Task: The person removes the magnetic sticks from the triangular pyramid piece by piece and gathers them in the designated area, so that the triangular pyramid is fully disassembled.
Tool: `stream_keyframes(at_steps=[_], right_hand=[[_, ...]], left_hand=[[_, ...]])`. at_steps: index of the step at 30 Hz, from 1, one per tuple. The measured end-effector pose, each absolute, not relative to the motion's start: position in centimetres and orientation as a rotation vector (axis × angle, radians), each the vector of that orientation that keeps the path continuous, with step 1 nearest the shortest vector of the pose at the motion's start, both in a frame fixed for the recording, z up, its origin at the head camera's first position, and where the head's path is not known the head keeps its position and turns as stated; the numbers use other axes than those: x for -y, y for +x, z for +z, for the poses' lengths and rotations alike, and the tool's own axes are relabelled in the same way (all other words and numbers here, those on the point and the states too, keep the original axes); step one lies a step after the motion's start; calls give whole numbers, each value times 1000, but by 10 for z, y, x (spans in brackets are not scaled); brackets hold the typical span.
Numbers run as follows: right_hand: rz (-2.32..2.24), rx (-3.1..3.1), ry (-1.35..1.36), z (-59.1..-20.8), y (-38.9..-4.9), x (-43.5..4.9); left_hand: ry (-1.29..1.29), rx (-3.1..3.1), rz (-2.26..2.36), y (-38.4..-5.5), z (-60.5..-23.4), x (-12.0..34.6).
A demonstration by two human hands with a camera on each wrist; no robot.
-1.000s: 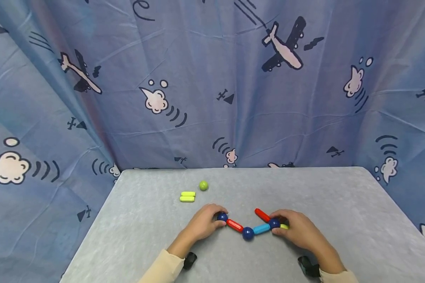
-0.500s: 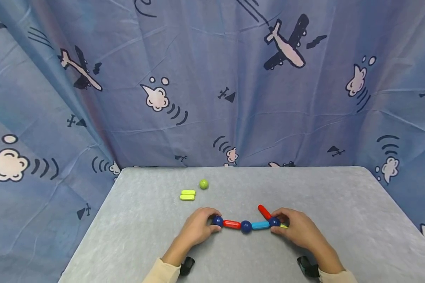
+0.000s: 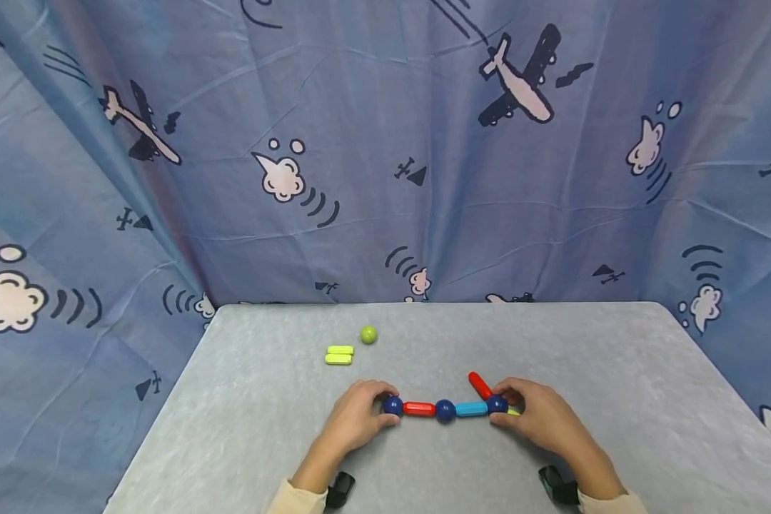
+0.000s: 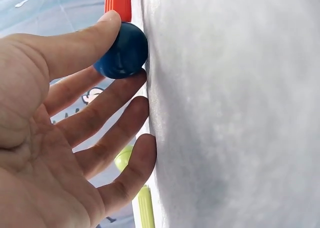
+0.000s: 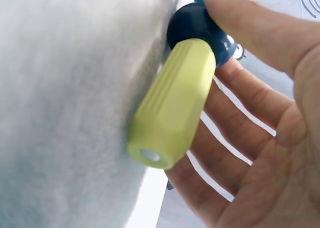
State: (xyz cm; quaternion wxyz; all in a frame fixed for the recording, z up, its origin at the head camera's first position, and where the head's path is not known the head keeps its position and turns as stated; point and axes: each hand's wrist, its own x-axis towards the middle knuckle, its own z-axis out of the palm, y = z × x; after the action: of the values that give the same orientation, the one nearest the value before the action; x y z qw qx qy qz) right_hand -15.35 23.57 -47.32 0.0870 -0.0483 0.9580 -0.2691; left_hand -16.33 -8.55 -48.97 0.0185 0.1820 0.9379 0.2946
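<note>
A chain of magnetic balls and rods lies across the table between the hands. My left hand (image 3: 355,416) pinches the dark blue ball (image 4: 122,52) at its left end between thumb and fingers. From there a red rod (image 3: 419,409), a middle blue ball (image 3: 445,410) and a light blue rod (image 3: 471,409) run in a nearly straight line. At the right end, my right hand (image 3: 535,412) grips another dark blue ball (image 5: 200,28). A second red rod (image 3: 480,385) sticks out from that ball toward the back left. A yellow-green rod (image 5: 172,108) points from it under the right palm.
Two yellow-green rods (image 3: 339,355) lie side by side beyond the left hand, with a green ball (image 3: 369,334) close by. The grey table (image 3: 585,350) ends at a blue patterned curtain (image 3: 360,235). Each wrist wears a black camera (image 3: 340,490).
My left hand has drawn its ball left and slightly toward me, and the bent chain has straightened, its middle ball moving away from me. The right hand stays almost in place.
</note>
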Motion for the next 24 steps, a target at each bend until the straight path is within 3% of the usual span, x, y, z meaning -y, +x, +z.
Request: stream_keyframes(at_steps=[13,24], right_hand=[[-858,-2902,-316,-458,-142,-181],[-892,-2879,-372,-476,-149,-133]], left_hand=[[522,-2895,935,-162,-487,86],[486,-2887,967,-162,-488,84]])
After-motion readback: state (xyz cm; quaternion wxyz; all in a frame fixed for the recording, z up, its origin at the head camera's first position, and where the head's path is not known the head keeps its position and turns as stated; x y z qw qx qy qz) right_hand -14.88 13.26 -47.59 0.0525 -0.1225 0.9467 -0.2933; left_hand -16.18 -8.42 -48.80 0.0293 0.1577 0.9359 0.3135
